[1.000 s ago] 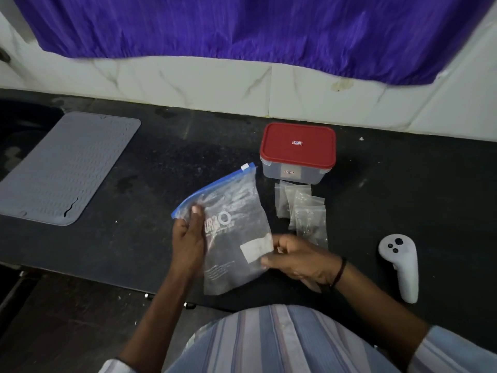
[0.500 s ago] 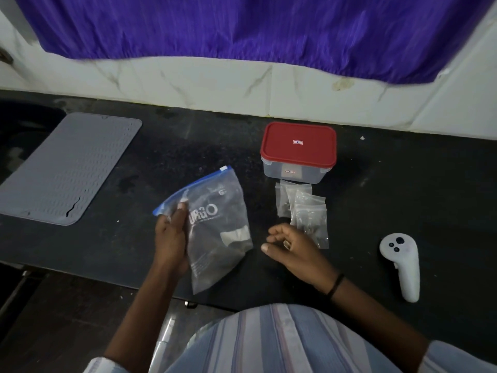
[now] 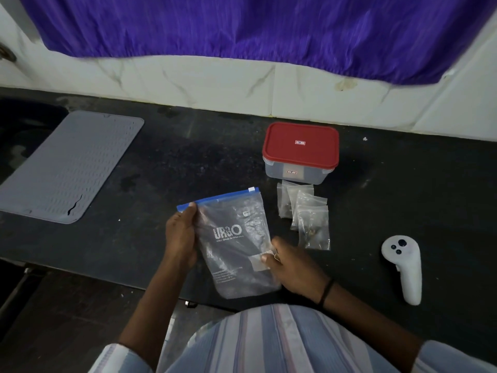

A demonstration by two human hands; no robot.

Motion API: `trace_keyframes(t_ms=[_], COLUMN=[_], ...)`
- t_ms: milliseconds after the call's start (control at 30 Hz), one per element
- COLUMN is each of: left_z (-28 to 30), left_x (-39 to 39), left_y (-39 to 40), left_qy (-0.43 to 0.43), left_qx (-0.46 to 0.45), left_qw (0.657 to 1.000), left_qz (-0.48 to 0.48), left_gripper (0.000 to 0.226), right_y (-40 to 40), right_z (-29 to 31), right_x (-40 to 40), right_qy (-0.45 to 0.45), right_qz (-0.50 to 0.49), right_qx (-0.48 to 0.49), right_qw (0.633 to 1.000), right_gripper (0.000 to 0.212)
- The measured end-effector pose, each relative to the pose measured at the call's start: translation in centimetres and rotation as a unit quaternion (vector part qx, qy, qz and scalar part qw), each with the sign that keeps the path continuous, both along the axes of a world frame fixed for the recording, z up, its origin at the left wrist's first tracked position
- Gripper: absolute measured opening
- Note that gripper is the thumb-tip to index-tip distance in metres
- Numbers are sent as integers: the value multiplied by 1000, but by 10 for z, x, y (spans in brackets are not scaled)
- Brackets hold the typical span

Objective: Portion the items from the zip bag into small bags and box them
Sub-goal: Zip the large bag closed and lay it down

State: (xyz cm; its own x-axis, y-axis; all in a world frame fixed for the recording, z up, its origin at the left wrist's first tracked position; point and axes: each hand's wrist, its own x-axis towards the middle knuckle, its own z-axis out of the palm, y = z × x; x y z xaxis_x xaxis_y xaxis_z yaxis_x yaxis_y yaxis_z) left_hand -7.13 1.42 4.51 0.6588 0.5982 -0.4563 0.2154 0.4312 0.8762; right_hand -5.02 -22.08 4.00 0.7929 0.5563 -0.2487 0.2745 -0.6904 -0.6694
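The left hand (image 3: 180, 238) is clamped on the zip bag (image 3: 236, 243) along its left edge, with a fingertip laid on the blue zip strip near the top corner. The right hand (image 3: 289, 267) is pinched on the bag's right side, close to the pale label. The bag is held just above the near edge of the dark counter (image 3: 188, 162), apparently steadied from both sides so that the closure can be worked open. The long axis runs from far to near and leans slightly to the right, with the zip end pointed away from the person. Just right of it the small bags (image 3: 306, 214) lie in a loose overlapping heap, and the box (image 3: 300, 152) stands beyond them with its red lid on. A white controller (image 3: 403, 267) lies farther right, and a grey mat (image 3: 67, 168) at the far left.
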Motion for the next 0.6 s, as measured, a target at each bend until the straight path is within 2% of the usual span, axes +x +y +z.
trace_keyframes(t_ms=[100, 200, 267, 300, 333, 400, 433, 533, 600], left_z=[1, 1, -6, -12, -22, -36, -38, -33, -34], left_x=[6, 3, -9, -17, -25, -39, -44, -52, -54], left_y=[-4, -2, -13, -18, -21, -24, -28, -33, -32], left_qy=[28, -10, 4, 26, 50, 86, 103, 132, 158], left_qx=[-23, -108, -94, -29, 75, 294, 354, 427, 444], left_qw=[999, 991, 989, 990, 985, 940, 918, 886, 873], left_qz=[-2, -83, -117, -133, -144, -150, -146, -124, -128], left_gripper=[35, 51, 51, 42, 31, 26, 27, 17, 21], right_y=[4, 7, 7, 8, 8, 9, 8, 9, 10], right_z=[-3, -10, -13, -13, -13, -16, -18, -23, -21], right_x=[-6, -8, -4, -2, -2, -2, -4, -7, -6], right_qy=[-25, 1, 35, 37, 26, 8, 9, 21, 26], right_qz=[-22, -118, -169, -168, -153, -121, -115, -109, -97], right_qx=[10, 130, 185, 185, 161, 86, 60, 6, -36], right_qw=[999, 985, 967, 968, 975, 989, 991, 994, 994], right_gripper=[32, 35, 36, 36, 34, 31, 30, 28, 28])
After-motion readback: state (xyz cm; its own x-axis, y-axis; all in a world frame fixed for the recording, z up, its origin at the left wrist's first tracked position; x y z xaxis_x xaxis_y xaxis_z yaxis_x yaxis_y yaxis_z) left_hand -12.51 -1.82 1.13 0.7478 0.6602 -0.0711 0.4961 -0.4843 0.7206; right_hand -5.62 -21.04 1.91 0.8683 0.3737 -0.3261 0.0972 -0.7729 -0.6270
